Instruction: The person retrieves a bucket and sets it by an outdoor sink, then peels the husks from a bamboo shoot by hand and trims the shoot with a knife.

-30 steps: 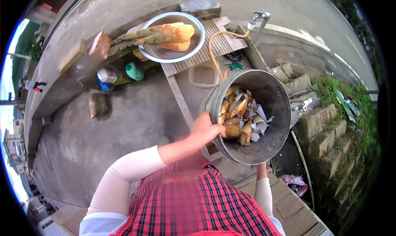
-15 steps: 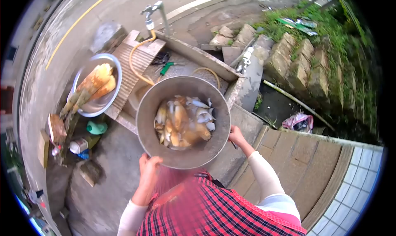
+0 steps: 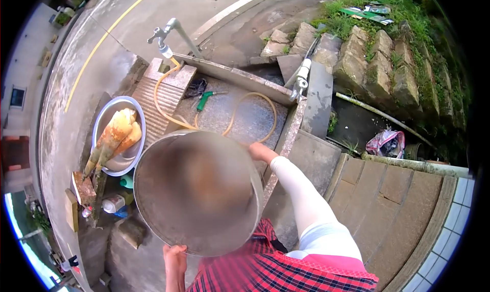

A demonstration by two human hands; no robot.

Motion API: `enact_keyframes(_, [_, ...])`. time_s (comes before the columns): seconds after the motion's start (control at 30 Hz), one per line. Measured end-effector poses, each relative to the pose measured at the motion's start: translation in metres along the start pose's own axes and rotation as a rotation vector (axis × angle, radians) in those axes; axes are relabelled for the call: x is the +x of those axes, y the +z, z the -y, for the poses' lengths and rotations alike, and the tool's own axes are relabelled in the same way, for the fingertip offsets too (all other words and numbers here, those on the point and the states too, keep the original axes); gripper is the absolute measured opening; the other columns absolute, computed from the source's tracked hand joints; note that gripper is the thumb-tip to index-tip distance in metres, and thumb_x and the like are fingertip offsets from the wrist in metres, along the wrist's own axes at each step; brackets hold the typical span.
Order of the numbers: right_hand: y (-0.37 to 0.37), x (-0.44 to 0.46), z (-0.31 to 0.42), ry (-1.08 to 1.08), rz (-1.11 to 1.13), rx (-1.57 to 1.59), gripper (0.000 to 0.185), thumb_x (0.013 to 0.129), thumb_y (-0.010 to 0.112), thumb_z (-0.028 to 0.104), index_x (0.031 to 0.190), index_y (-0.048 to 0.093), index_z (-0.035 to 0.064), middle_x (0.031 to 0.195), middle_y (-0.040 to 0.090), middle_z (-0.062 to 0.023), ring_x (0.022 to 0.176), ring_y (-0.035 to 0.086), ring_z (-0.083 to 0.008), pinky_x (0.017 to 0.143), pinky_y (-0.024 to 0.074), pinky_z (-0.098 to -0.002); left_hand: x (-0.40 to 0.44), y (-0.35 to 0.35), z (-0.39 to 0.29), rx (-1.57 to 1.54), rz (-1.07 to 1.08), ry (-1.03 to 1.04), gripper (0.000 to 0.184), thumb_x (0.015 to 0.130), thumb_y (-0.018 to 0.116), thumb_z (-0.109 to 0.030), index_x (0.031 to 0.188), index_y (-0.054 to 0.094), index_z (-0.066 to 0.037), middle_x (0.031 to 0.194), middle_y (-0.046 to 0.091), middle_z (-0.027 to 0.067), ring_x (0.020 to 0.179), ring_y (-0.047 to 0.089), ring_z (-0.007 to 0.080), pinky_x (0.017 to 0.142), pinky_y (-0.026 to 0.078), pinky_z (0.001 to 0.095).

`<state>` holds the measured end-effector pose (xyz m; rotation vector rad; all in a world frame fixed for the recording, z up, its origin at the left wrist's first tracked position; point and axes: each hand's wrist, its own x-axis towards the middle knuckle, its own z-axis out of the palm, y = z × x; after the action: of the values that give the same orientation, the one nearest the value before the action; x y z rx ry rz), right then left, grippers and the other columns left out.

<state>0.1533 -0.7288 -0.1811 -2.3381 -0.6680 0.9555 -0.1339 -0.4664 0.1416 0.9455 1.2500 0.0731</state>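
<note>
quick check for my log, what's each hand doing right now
Left hand: closed on the near rim of the pot.
Right hand: holding the pot's right side, fingers partly hidden.

- The metal bucket [image 3: 162, 223] fills more of the view than half a second ago and sits further left.
- Its peelings [image 3: 205, 179], distinct in both earlier pictures, are now a brown blur.
- The right grip [image 3: 261, 152], mostly hidden below the bucket a second ago, then at its lower right, now shows at its upper right side.
- The left grip [image 3: 175, 259] appears lower in view.
- More of the hose [image 3: 275, 117] loop is uncovered.
- The bucket now partly covers the green bottle [image 3: 127, 181].
</note>
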Motion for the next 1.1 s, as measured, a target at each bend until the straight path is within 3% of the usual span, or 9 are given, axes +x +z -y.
enact_keyframes(0.4, [-0.124,0.031,-0.022,0.139,-0.490,0.031,0.019,0.076,0.052,0.012,0.088,0.065,0.0063,0.089,0.061,-0.0236,0.089,0.056,-0.0431,0.078,0.0449,-0.0492,0.066,0.061,0.033,0.418,0.237,-0.068,0.037,0.065,0.056,0.002,0.102,0.053,0.001,0.083,0.060,0.0054,0.068,0.055,0.0135,0.061,0.043,0.0249])
enact_keyframes(0.47, [-0.127,0.023,-0.031,0.061,-0.422,0.167,0.024,0.074,0.058,0.010,0.096,0.067,0.0053,0.065,0.062,-0.0148,0.054,0.062,-0.0239,0.054,0.0485,-0.0362,0.076,0.074,0.044,0.347,0.198,0.027,0.034,0.065,0.057,0.001,0.099,0.054,0.000,0.082,0.059,0.0052,0.068,0.054,0.0127,0.061,0.042,0.0245])
enact_keyframes(0.53, [-0.148,-0.007,-0.011,0.231,-0.130,0.337,0.034,0.073,0.060,0.009,0.107,0.064,0.0050,0.064,0.060,-0.0079,0.049,0.055,-0.0121,0.049,0.0459,-0.0296,0.105,0.052,0.071,0.287,0.308,-0.008,0.034,0.070,0.061,-0.006,0.103,0.056,0.000,0.087,0.060,0.0065,0.072,0.054,0.0132,0.063,0.043,0.0254])
enact_keyframes(0.63, [-0.117,-0.052,-0.045,-0.166,-0.326,-0.056,0.037,0.075,0.061,0.011,0.111,0.060,0.0033,0.083,0.065,-0.0177,0.071,0.062,-0.0303,0.065,0.0483,-0.0335,0.117,0.042,0.065,0.392,0.428,-0.033,0.039,0.074,0.064,-0.016,0.108,0.056,0.000,0.094,0.061,0.0078,0.078,0.055,0.0139,0.065,0.043,0.0267])
enact_keyframes(0.7, [-0.114,-0.094,-0.038,0.057,-0.326,0.101,0.036,0.076,0.060,0.011,0.111,0.059,0.0021,0.088,0.064,-0.0203,0.080,0.059,-0.0392,0.071,0.0473,-0.0360,0.119,0.042,0.048,0.521,0.486,-0.044,0.043,0.076,0.065,-0.023,0.111,0.056,0.000,0.097,0.061,0.0085,0.081,0.055,0.0143,0.067,0.044,0.0275])
enact_keyframes(0.77, [-0.109,-0.131,-0.034,0.021,-0.443,0.037,0.031,0.079,0.059,0.012,0.107,0.060,0.0002,0.075,0.064,-0.0162,0.066,0.061,-0.0305,0.063,0.0479,-0.0338,0.124,0.040,0.030,0.649,0.539,-0.057,0.048,0.078,0.066,-0.030,0.114,0.056,-0.001,0.101,0.061,0.0091,0.085,0.055,0.0148,0.068,0.044,0.0283])
enact_keyframes(0.8, [-0.117,-0.153,0.000,0.382,-0.310,0.300,0.028,0.081,0.059,0.014,0.105,0.060,-0.0004,0.063,0.059,-0.0095,0.053,0.058,-0.0180,0.053,0.0459,-0.0300,0.130,0.038,0.022,0.712,0.565,-0.063,0.050,0.079,0.066,-0.033,0.116,0.056,-0.001,0.103,0.061,0.0095,0.086,0.056,0.0150,0.069,0.044,0.0287])
enact_keyframes(0.83, [-0.103,-0.170,-0.010,0.333,-0.365,0.328,0.028,0.082,0.059,0.011,0.109,0.060,0.0009,0.055,0.051,0.0001,0.044,0.048,-0.0069,0.039,0.0373,-0.0231,0.148,0.021,0.010,0.759,0.606,-0.129,0.066,0.081,0.060,-0.052,0.122,0.054,-0.001,0.113,0.059,0.0105,0.097,0.055,0.0163,0.075,0.046,0.0314])
enact_keyframes(1.1, [-0.013,-0.293,0.060,0.647,-0.508,0.749,0.013,0.086,0.060,0.012,0.094,0.056,0.0018,0.052,0.048,0.0012,0.039,0.043,-0.0071,0.036,0.0325,-0.0218,0.393,0.034,0.048,0.840,-0.126,0.415,0.041,0.078,0.065,-0.030,0.100,0.064,0.004,0.083,0.066,0.0153,0.080,0.065,0.0202,0.067,0.050,0.0320])
